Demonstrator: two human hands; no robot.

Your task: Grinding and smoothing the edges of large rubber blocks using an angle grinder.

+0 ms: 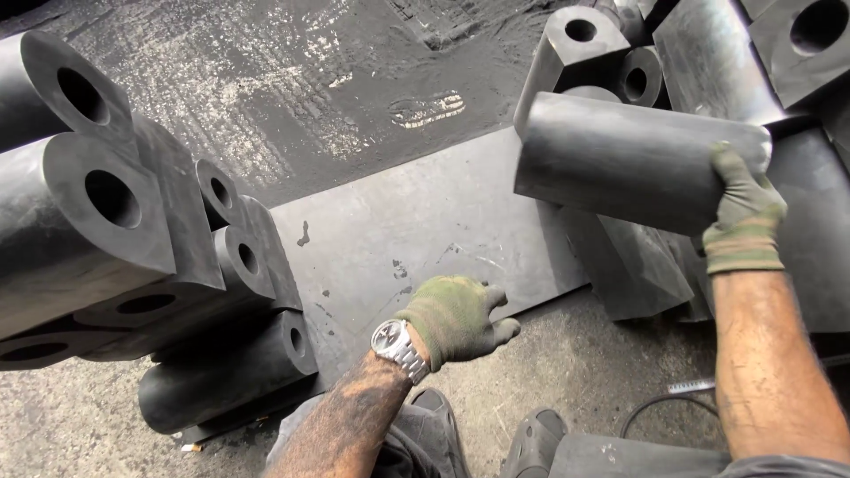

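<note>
a: head view, looking down: what is seen in the right hand (744, 212)?

b: a large black rubber block (633, 159), rounded along one side, is held up off the ground at the upper right. the gloved fingers are clamped over its near end, and the block is tilted slightly down toward the left.

a: and what is the left hand (456, 317) seen doing?

b: it is laid flat, fingers spread apart and gripping nothing, on the near edge of a dark rubber mat (416, 221) spread over the concrete floor (80, 416). an olive work glove is worn on each hand, and a metal wristwatch (394, 345) is seen on the left wrist.

a: what is placed around the mat?

b: at the left, a stack of similar black blocks (115, 248) is piled, each bored through with a round hole at the end face. the lowest one is laid touching the mat's left edge. at the upper right, behind the lifted block, more bored blocks (611, 53) are heaped close together.

a: anything nearer the camera?

b: two dark shoes (531, 443) are seen at the bottom edge, just beside the left forearm, and a thin black cable (655, 409) is curled on the floor near the right forearm.
</note>
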